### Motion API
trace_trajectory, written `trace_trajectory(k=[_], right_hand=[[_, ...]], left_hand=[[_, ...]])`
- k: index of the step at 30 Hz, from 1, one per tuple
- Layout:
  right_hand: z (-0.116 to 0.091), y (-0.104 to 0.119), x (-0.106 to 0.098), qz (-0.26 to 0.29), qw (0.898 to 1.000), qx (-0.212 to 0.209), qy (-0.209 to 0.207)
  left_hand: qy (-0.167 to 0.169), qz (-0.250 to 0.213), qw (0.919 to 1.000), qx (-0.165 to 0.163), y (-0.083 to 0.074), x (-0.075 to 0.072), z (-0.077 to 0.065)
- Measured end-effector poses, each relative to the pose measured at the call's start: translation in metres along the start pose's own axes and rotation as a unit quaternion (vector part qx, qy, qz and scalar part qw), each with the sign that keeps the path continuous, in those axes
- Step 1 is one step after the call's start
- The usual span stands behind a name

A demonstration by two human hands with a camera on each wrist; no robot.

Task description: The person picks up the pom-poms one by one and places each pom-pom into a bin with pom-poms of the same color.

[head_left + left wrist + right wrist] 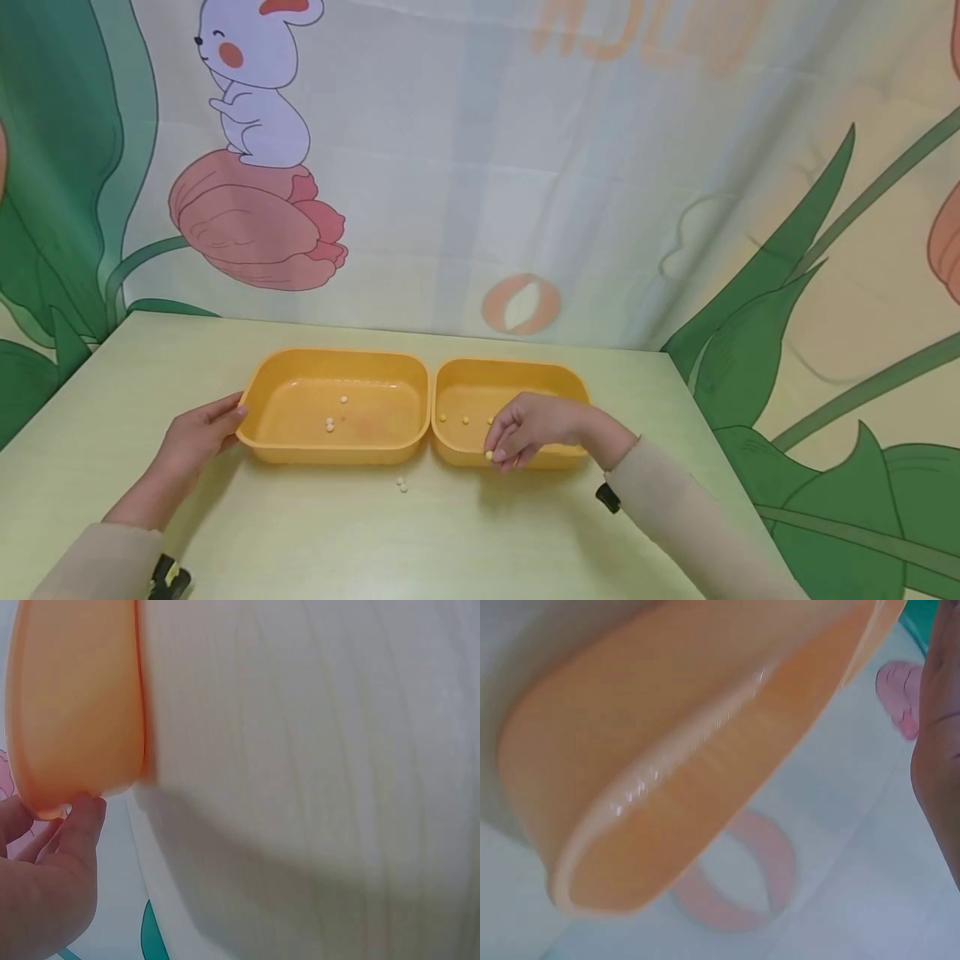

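Observation:
Two yellow-orange plastic trays stand side by side. My left hand [197,432] grips the left end of the larger tray [337,456], thumb at its rim; the left wrist view shows fingers against the tray's end wall [82,697]. Small white beads [329,427] lie inside it. Over the front rim of the smaller tray [452,452], my right hand [528,425] pinches a small yellow bead [490,456] between thumb and fingertips. Several yellow beads [465,421] lie on that tray's floor, partly hidden by the hand. In the right wrist view only the hand's side [939,750] shows.
A few white beads [402,485] lie on the pale table [337,542] in front of where the trays meet. Behind the table hangs a printed curtain [420,208] with a rabbit and flowers. Dark wrist devices [608,497] sit at the sleeves.

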State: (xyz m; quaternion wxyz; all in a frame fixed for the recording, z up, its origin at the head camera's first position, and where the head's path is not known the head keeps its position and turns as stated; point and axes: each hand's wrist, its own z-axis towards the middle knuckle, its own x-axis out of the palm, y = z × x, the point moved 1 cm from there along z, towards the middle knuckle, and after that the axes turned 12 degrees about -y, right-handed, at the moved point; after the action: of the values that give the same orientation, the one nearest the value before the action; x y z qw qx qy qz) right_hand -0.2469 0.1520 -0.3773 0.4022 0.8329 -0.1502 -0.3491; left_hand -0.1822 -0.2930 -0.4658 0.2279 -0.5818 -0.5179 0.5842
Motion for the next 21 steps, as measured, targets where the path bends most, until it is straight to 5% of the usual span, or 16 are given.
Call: trace_trajectory(k=[12, 21], right_hand=[[0.026, 0.014, -0.077, -0.011, 0.998, 0.028, 0.047], [0.056, 0.011, -0.103, -0.022, 0.992, 0.093, 0.078]], left_hand=[[0.002, 0.004, 1.0000, 0.003, -0.004, 0.000, -0.002], [0.002, 0.009, 1.0000, 0.000, -0.002, -0.001, 0.000]])
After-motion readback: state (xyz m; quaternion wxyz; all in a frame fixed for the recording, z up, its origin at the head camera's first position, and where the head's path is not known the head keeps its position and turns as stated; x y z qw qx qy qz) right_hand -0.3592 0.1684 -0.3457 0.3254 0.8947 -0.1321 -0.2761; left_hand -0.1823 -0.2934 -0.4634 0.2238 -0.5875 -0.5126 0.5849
